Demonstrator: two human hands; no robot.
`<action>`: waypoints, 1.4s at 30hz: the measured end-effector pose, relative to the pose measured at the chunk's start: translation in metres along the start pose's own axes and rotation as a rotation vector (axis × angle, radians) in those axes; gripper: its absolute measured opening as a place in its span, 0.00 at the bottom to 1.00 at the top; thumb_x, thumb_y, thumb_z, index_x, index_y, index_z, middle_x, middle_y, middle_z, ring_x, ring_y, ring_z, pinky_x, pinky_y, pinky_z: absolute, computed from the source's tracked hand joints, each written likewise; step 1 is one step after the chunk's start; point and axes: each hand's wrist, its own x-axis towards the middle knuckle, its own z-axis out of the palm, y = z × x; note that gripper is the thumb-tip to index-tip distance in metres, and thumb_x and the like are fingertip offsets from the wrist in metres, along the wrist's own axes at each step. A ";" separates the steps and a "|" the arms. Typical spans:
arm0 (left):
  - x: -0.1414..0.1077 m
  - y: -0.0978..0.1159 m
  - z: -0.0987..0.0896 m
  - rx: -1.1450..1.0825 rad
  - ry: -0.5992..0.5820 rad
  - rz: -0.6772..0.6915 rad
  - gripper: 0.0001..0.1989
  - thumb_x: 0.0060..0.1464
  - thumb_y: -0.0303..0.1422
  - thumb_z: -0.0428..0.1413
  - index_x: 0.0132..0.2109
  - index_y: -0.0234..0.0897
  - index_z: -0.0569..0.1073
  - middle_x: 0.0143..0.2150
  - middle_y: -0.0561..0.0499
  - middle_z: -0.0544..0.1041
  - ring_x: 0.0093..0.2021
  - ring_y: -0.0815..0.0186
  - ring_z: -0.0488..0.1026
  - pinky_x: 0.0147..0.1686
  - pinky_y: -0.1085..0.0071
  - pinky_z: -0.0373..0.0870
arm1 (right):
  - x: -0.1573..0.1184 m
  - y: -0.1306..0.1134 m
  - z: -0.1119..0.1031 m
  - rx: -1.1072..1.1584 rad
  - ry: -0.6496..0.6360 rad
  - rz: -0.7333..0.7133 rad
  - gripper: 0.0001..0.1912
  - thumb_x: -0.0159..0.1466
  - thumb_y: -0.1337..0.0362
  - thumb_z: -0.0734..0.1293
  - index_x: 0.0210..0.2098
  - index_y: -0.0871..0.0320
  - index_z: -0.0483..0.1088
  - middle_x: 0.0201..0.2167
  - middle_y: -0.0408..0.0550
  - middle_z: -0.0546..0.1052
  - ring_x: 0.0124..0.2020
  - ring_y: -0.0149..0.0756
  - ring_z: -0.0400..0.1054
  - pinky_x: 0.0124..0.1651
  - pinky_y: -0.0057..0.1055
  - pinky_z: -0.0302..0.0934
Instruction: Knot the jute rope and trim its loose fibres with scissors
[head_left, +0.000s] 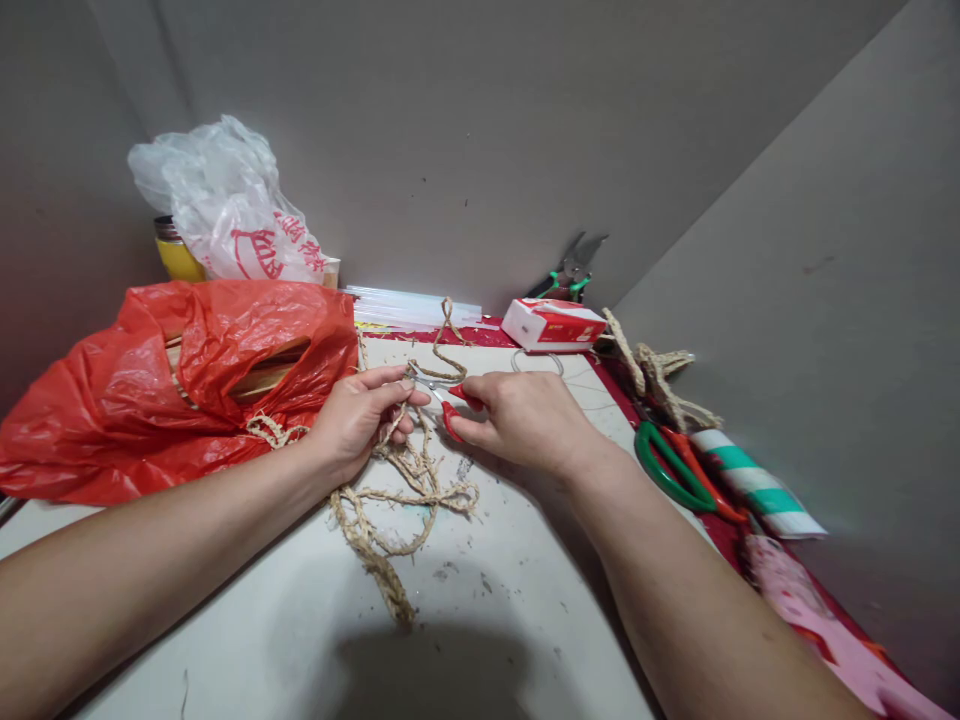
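Over the middle of the white board, my left hand pinches a braided straw cord between its fingers. Much of that tan cord lies looped on the board below, its thicker end pointing towards me. My right hand grips a small pair of scissors by the red handles. The metal blades point left and reach the cord at my left fingertips; whether they are closed on it is too small to tell. A thin length of cord curls up behind the blades.
A red plastic bag fills the left, with a white bag behind it. At the back stand clear sticks, a red-and-white box and pruning shears. Green-handled scissors and a striped roll line the right edge.
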 end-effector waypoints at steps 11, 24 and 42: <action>0.001 0.002 0.002 0.013 0.000 -0.012 0.08 0.49 0.22 0.56 0.37 0.32 0.67 0.27 0.47 0.77 0.16 0.73 0.67 0.16 0.77 0.63 | 0.002 -0.002 0.007 0.021 -0.009 0.020 0.18 0.58 0.49 0.61 0.27 0.57 0.72 0.23 0.48 0.75 0.23 0.34 0.63 0.27 0.30 0.39; 0.001 0.002 0.001 0.014 0.002 -0.009 0.08 0.48 0.23 0.56 0.38 0.32 0.68 0.28 0.47 0.77 0.17 0.73 0.68 0.15 0.79 0.62 | 0.003 0.000 0.006 0.090 0.007 0.020 0.16 0.61 0.53 0.61 0.25 0.56 0.73 0.20 0.46 0.73 0.22 0.31 0.60 0.27 0.31 0.40; 0.000 0.007 0.002 -0.043 -0.050 -0.043 0.09 0.48 0.24 0.52 0.39 0.32 0.69 0.18 0.59 0.61 0.12 0.78 0.52 0.12 0.80 0.51 | 0.001 0.012 0.017 0.442 -0.019 0.082 0.18 0.58 0.54 0.62 0.17 0.57 0.61 0.14 0.39 0.59 0.18 0.27 0.50 0.24 0.28 0.44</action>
